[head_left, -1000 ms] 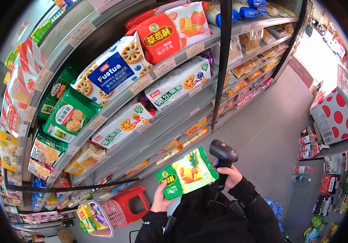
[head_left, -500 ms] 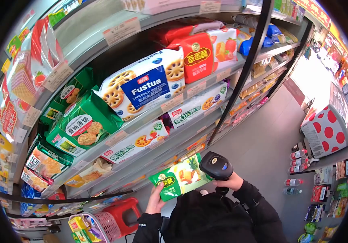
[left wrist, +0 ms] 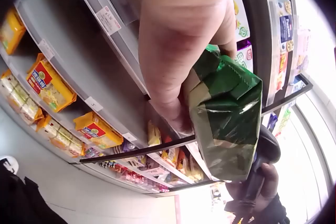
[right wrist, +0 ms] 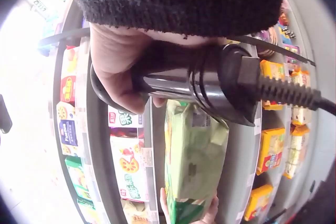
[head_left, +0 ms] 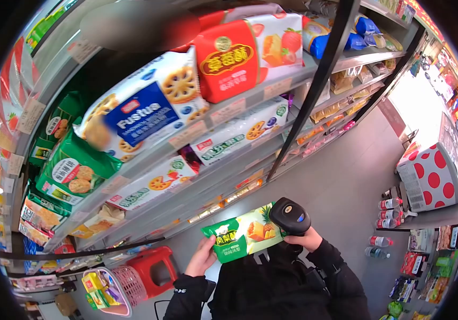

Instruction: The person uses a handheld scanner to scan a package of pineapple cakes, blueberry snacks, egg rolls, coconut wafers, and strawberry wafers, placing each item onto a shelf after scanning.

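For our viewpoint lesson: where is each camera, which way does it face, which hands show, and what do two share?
Head: on the head, forward and down at shelf, packet, scanner; left hand, right hand show.
Left wrist: on that wrist, toward packet; both hands show.
Right wrist: on that wrist, toward scanner and packet; right hand, left fingers show.
Shared: packet and scanner, both wrist views.

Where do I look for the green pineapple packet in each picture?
Head: the green packet is in the lower middle, its left end held by the left hand.
Left wrist: the green packet is right of centre.
Right wrist: the green packet is in the lower middle.
Shared landmark: the black scanner, held in the right hand.
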Demonstrator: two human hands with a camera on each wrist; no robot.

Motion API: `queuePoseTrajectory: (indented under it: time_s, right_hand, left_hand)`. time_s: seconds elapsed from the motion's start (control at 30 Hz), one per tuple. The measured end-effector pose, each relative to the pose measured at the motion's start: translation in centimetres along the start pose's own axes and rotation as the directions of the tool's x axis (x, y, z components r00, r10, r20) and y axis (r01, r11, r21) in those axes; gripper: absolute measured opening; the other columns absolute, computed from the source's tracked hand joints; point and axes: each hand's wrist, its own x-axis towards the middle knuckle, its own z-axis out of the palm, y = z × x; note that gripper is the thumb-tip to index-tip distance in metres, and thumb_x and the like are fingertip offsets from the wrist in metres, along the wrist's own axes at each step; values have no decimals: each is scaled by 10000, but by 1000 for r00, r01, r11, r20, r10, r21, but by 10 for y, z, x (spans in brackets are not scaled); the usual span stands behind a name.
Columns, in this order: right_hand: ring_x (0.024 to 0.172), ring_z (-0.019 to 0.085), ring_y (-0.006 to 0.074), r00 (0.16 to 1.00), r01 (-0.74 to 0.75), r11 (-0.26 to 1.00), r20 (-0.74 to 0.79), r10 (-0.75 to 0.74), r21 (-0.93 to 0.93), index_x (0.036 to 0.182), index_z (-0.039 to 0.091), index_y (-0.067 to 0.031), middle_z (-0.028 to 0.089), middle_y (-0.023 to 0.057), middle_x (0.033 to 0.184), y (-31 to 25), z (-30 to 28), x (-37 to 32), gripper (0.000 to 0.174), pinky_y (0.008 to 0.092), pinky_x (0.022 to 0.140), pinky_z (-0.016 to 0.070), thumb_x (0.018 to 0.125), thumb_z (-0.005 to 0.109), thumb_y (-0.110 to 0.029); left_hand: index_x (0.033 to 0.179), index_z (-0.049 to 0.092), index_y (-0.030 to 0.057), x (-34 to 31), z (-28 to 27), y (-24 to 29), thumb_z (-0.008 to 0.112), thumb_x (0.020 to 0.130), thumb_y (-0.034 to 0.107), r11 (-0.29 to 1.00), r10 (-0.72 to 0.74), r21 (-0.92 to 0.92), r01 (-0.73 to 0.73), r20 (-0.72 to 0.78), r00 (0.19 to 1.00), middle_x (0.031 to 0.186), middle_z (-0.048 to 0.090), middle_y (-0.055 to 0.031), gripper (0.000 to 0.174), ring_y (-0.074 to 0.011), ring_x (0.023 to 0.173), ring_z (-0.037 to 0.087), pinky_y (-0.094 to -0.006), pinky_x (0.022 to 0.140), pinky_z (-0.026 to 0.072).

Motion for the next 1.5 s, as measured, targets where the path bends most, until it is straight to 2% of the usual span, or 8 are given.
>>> queuePoseTrajectory:
  time_s: [0.27, 0.37, 0.57, 0.63, 0.7, 0.9, 1.37, 1.5]
  right_hand:
    - [907, 474, 106, 997, 81, 996, 20, -81, -38, 1049, 475, -31, 521, 24, 985, 5, -79, -5, 418, 262, 797, 389, 669, 649, -46]
    - [912, 471, 109, 1000, 12, 999, 23, -11, -31, 1054, 473, -31, 520, 25, 988, 5, -103, 2, 422, 265, 801, 386, 668, 646, -41]
    - [888, 480, 106, 999, 31, 999, 22, -30, -44, 1013, 497, -25, 533, 16, 941, 10, -121, 23, 354, 262, 792, 387, 683, 624, -28]
    - [804, 470, 84, 999, 50, 998, 19, -50, -26, 941, 527, -41, 518, -11, 858, 19, -125, 32, 288, 239, 717, 380, 673, 632, -30]
    - [810, 468, 85, 999, -41, 999, 34, 40, 17, 939, 532, -42, 516, -15, 876, 30, -132, 40, 283, 237, 722, 375, 672, 624, -19]
    - [851, 469, 109, 1000, 9, 999, -8, -9, 50, 971, 518, -42, 518, 3, 907, 45, -133, 56, 336, 249, 757, 365, 650, 604, 9]
    - [862, 477, 129, 998, 64, 992, -14, -66, -106, 981, 519, -23, 529, 29, 933, 59, -116, 97, 368, 261, 769, 373, 626, 617, -42]
    - [850, 477, 114, 980, 198, 977, 34, -196, -75, 976, 522, -25, 531, 15, 909, 58, -106, 122, 332, 256, 762, 376, 657, 613, -42]
  left_hand:
    - [1103, 420, -17, 31, 53, -46, 524, 819, 232, 981, -17, 193, 30, -67, 998, 1049, 515, -91, 392, -158, 951, 511, -286, 820, 423]
    - [1074, 436, 0, 47, 75, -55, 531, 816, 223, 971, -11, 236, 44, -142, 990, 1015, 524, -65, 354, -135, 921, 518, -270, 792, 433]
    - [1062, 451, 29, 77, 66, -78, 540, 808, 253, 976, 60, 218, -8, -234, 970, 956, 547, -37, 350, -101, 815, 545, -224, 661, 463]
    - [1056, 456, 26, 83, 59, -83, 541, 807, 260, 976, 66, 217, -3, -283, 957, 939, 553, -39, 353, -99, 791, 550, -222, 648, 463]
    - [1054, 457, 21, 87, 54, -84, 538, 809, 252, 972, 95, 234, -26, -290, 952, 929, 558, -45, 347, -100, 782, 553, -218, 643, 462]
    - [1068, 428, -9, 97, 51, -91, 530, 812, 207, 958, 249, 228, -174, -357, 901, 956, 557, -82, 350, -120, 829, 560, -243, 708, 465]
    - [953, 534, -15, 130, 23, -94, 466, 848, 215, 951, 304, 205, -230, -501, 811, 918, 583, -74, 261, -123, 792, 567, -250, 702, 457]
    - [983, 521, -38, 145, 10, -82, 456, 856, 181, 948, 311, 211, -236, -476, 823, 909, 576, -73, 261, -109, 799, 553, -229, 697, 442]
